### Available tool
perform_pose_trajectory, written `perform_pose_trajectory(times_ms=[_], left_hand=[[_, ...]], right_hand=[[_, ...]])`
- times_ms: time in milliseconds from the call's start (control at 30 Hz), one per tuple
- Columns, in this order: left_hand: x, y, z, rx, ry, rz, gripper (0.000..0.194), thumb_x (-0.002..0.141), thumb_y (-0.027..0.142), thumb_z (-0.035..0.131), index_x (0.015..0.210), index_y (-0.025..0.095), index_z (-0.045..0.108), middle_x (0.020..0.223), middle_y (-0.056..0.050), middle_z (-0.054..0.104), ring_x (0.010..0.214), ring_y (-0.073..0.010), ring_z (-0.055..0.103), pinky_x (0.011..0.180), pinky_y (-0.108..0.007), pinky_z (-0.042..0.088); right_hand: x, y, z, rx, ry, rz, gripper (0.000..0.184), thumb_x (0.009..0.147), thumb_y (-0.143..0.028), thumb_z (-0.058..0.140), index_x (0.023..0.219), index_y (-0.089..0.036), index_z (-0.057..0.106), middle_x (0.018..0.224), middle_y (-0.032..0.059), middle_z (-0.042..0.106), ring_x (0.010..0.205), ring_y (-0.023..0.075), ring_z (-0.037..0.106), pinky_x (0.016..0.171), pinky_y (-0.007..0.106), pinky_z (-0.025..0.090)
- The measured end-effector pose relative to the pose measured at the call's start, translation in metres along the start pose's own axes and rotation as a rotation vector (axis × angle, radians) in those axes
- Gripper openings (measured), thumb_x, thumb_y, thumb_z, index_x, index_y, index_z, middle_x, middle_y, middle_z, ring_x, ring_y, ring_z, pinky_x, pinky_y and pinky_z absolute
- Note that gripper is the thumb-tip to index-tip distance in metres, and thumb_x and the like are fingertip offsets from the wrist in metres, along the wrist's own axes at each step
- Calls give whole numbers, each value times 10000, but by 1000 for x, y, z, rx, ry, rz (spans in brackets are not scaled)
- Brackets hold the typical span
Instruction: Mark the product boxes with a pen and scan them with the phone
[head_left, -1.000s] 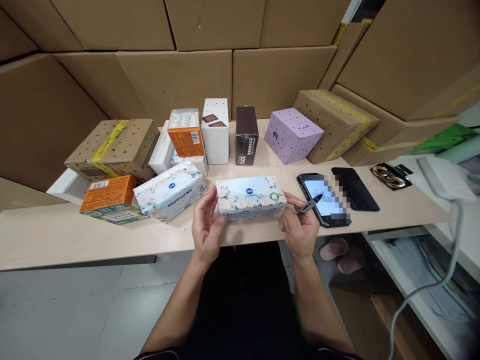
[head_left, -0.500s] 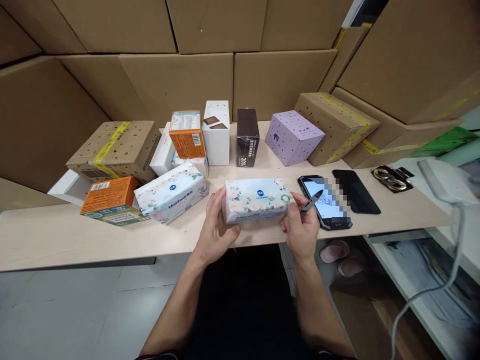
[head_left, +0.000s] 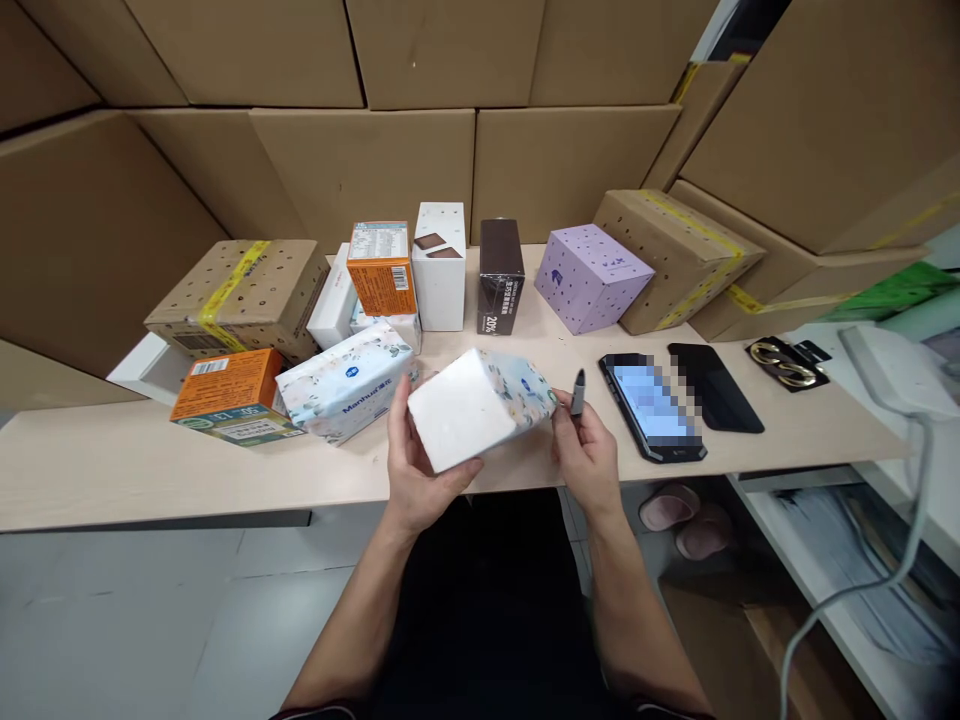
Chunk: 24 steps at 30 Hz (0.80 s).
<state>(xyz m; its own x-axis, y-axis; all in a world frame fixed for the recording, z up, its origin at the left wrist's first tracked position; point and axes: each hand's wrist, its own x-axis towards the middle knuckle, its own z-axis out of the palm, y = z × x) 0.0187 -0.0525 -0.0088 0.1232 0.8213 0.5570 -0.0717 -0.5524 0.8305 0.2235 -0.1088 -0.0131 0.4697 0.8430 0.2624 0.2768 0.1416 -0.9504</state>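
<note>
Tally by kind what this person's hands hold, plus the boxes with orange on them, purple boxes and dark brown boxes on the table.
Floral pack: 1
Slim grey tool: 1
Boxes with orange: 2
Purple box: 1
Dark brown box: 1
Total: 6

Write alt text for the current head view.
Left hand holds a tissue pack, plain white face toward the camera; right hand, at its other end, holds a dark-tipped tool. Boxes stand behind on a desk, phone at right.

Pale wood-look bench [head_left: 90,460]; brown cartons [head_left: 360,170] stacked behind, wall-like. Floor [head_left: 112,620] grey, tiled, shiny with light. White shelf unit [head_left: 885,485], right side.
</note>
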Motion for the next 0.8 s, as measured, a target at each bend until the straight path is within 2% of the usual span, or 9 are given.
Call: perform_pose_trajectory(times_ms=[100,233,367,433,567,633,700,767,800], left_hand=[[-2,1,1,28,-12,-57,1051,694,496,894,1556,331,317,1472,-119,488,1343,-309,542,1123,-428,464],[5,8,8,39,2,57,985,691,438,900,1507,316,364,1445,-126,495,1316,-314,558,1111,-456,472],[18,14,13,31,-7,168,1003,691,395,885,1533,302,347,1472,-130,468,1343,-333,535,1135,-464,448],[23,12,13,44,-52,194,1023,694,366,873,1553,302,322,1491,-131,446,1372,-339,504,1159,-468,420],[25,0,13,84,-113,84,1062,716,364,861,1579,295,245,1546,-148,375,1460,-345,403,1223,-492,331],[23,-5,14,75,-120,-8,1138,667,393,903,1573,281,224,1581,-165,330,1502,-363,349,1243,-508,297],[22,-6,16,57,-121,-87,1163,631,406,929,1555,274,235,1599,-174,309,1523,-369,321,1252,-513,284],[21,-5,19,37,-115,-140,1099,650,401,920,1525,270,268,1583,-172,340,1516,-357,340,1248,-508,296],[21,-3,20,28,-113,-157,1049,665,397,909,1504,265,292,1562,-170,372,1502,-350,365,1240,-504,314]], right_hand=[[1,1,0,6,-31,1,406,977,-444,573,1302,-221,672,685,-5,602,622,164,581,529,269,483],[0,6,0,79,24,-21,419,989,-411,543,1363,-241,629,814,24,661,618,148,571,512,267,478],[-1,7,1,145,49,47,611,988,-360,554,1570,-292,380,895,11,696,533,103,506,495,253,457],[0,6,0,204,61,86,600,984,-348,556,1559,-306,387,929,8,705,518,86,490,515,253,468],[6,3,-8,425,33,127,340,944,-387,577,1246,-253,656,1013,52,739,577,104,590,590,295,520],[8,0,-15,577,-40,117,363,926,-458,550,1204,-253,664,1064,87,761,648,158,666,621,344,547],[9,-6,-21,663,-117,68,445,891,-529,559,1251,-279,635,1178,115,756,731,210,710,639,395,566],[9,-15,-25,637,-111,3,503,836,-527,656,1284,-303,604,1247,116,739,774,230,722,644,414,576],[10,-21,-26,600,-59,-24,488,828,-494,696,1267,-301,603,1202,105,756,758,223,721,640,406,577]])
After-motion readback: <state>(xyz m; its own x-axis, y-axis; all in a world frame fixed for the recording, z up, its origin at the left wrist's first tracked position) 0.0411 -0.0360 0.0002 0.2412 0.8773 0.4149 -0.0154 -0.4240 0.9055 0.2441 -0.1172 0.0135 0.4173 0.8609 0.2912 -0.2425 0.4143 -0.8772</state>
